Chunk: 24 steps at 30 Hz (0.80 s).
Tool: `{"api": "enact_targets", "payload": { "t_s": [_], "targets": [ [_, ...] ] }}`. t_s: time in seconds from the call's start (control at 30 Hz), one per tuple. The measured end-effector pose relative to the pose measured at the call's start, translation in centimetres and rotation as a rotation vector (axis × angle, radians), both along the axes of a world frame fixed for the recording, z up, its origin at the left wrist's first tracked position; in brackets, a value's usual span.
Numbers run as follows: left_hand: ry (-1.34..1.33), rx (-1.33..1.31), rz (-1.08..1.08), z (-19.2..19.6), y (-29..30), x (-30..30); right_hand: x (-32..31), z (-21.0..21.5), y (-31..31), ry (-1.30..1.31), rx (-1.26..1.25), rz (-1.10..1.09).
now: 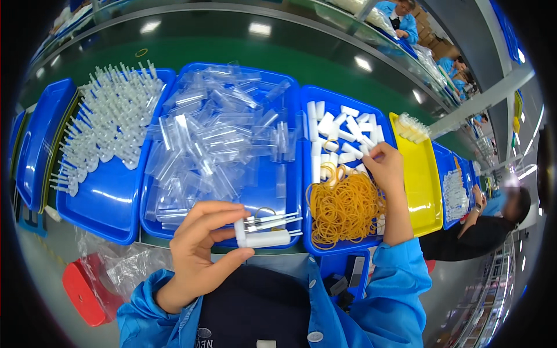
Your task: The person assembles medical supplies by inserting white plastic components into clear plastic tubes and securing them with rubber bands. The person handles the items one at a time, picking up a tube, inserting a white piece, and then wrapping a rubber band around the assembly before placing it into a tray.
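Between thumb and fingers, my left hand holds a small white plastic piece with thin rods pointing right, level above the front edge of a tray. One thicker white cylinder lies along its lower side. My right hand is in the right blue tray, fingertips pinched at one of the white cylinders; the fingers partly hide the contact. A heap of yellow-brown rubber bands fills the near part of that tray, below the hand. Left of it, a blue tray holds a pile of transparent plastic sleeves.
Farther left, a blue tray carries many white stemmed pieces. A yellow tray on the right has a bundle of white parts. Behind runs a green belt. A red stool stands lower left; another person sits at right.
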<state>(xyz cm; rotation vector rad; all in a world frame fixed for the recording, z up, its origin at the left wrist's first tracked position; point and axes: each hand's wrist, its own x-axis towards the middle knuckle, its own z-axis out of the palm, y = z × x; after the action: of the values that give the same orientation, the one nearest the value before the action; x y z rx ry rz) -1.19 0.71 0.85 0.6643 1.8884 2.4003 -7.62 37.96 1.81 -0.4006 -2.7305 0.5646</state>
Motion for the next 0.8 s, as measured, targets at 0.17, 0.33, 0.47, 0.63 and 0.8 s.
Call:
{"api": "enact_targets", "payload": {
  "t_s": [0.17,0.33,0.47,0.63,0.8],
  "targets": [
    [0.018,-0.018,0.017,-0.5,-0.2,0.2,3.1,3.4,-3.2,0.223,-0.694,0.103],
    [0.044,-0.03,0.051,-0.5,-0.3,0.2,7.1,3.6,-10.2,0.271,-0.846,0.528],
    [0.028,-0.049,0.073,-0.2,-0.3,0.3,8.7,2.4,-12.3,0.276,-1.012,0.524],
    [0.051,-0.037,0.078,-0.4,-0.4,0.4,9.3,1.8,-13.6,0.268,-1.03,0.498],
    [0.035,-0.027,0.06,-0.5,-0.3,0.4,9.1,1.7,-13.8,0.27,-1.064,0.564]
  ]
}}
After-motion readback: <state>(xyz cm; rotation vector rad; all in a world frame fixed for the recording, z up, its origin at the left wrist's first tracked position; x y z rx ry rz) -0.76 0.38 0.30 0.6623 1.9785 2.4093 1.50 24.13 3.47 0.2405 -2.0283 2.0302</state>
